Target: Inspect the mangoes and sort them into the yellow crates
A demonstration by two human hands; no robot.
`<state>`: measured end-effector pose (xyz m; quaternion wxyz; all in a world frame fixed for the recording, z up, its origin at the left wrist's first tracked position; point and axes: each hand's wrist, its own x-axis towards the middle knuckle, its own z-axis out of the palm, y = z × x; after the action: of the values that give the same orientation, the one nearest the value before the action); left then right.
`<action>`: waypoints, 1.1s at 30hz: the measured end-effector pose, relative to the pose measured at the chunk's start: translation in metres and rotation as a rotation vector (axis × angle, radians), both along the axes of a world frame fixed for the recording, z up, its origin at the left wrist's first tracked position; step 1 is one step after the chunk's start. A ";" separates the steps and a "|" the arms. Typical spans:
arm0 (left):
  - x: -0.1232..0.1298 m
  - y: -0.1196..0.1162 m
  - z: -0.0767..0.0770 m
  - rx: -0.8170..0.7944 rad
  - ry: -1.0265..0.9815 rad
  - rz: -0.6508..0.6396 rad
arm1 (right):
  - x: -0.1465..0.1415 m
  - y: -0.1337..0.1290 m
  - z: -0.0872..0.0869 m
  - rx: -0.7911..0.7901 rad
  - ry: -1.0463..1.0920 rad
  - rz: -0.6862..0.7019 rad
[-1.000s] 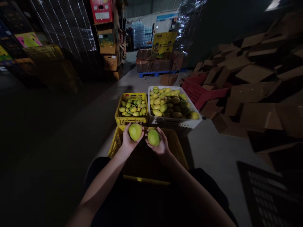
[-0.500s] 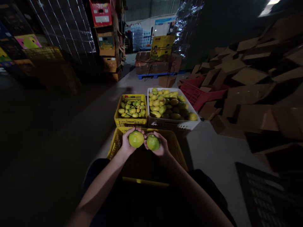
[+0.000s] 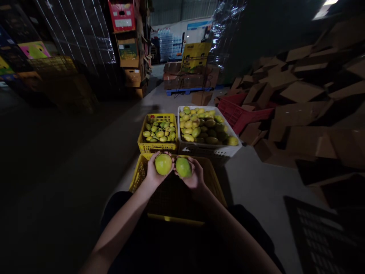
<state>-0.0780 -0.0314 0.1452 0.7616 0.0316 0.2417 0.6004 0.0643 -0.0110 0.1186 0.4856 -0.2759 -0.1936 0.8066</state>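
Left hand (image 3: pixel 153 169) cups yellow-green mango (image 3: pixel 163 164), right hand (image 3: pixel 197 174) cups greener mango (image 3: pixel 183 167), both frame centre above near yellow crate (image 3: pixel 168 219); loosened fingers could probably drop either in, bruising it.

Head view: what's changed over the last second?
Left hand and right hand drew slightly together; the yellow-green fruit and greener fruit were turned, showing different sides than half a second ago. Nothing taken or released. Smaller yellow crate and white crate stayed put.
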 end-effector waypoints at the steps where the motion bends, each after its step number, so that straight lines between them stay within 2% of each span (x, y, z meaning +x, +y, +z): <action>1: -0.001 0.002 -0.003 -0.009 -0.036 0.014 | 0.000 0.001 -0.001 -0.017 0.005 -0.020; 5: -0.003 0.008 -0.012 -0.045 -0.084 0.063 | 0.000 0.003 -0.007 -0.047 0.040 -0.103; 10: -0.002 0.013 -0.014 -0.143 -0.078 0.074 | 0.001 0.004 -0.013 -0.033 0.090 -0.161; 21: -0.003 0.016 -0.017 -0.123 -0.044 0.054 | 0.000 0.004 -0.007 -0.065 0.029 -0.140; 27: -0.005 0.013 -0.015 -0.175 -0.048 -0.053 | 0.002 0.004 -0.009 -0.039 -0.010 -0.072; 33: -0.005 0.009 -0.020 -0.072 0.007 -0.052 | 0.002 0.005 -0.013 -0.027 -0.024 -0.050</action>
<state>-0.0834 -0.0222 0.1255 0.7768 0.0124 0.2650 0.5712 0.0668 -0.0061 0.1055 0.4996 -0.2970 -0.1815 0.7933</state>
